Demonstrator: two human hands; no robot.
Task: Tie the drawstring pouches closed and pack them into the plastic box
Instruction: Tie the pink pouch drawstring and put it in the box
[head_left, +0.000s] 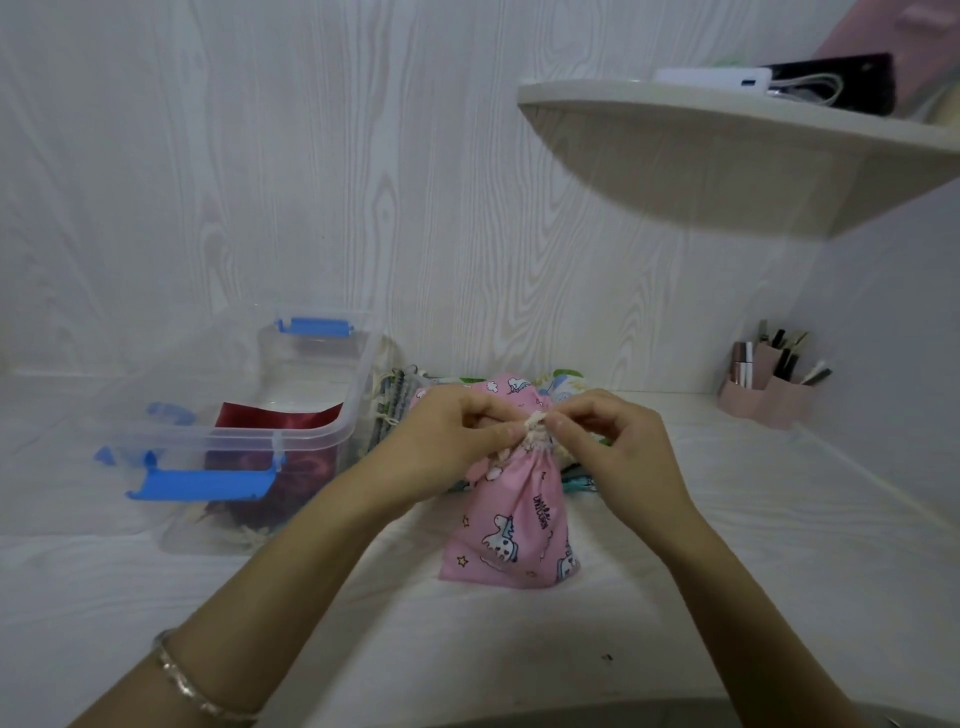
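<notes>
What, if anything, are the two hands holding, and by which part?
Both the left hand and right hand pinch the cream drawstring at the gathered neck of the pink unicorn pouch.

My left hand (457, 441) and my right hand (613, 441) are raised in front of me at the same height, close together, with only a narrow gap between their fingertips. On each hand the thumb and forefinger are pinched shut on a cream cord (537, 423), the remaining fingers curled loosely toward the palm and the backs of the hands facing up. Both forearms are bare and converge from the lower corners toward the middle; the left wrist carries a thin silver bracelet (192, 686).
</notes>
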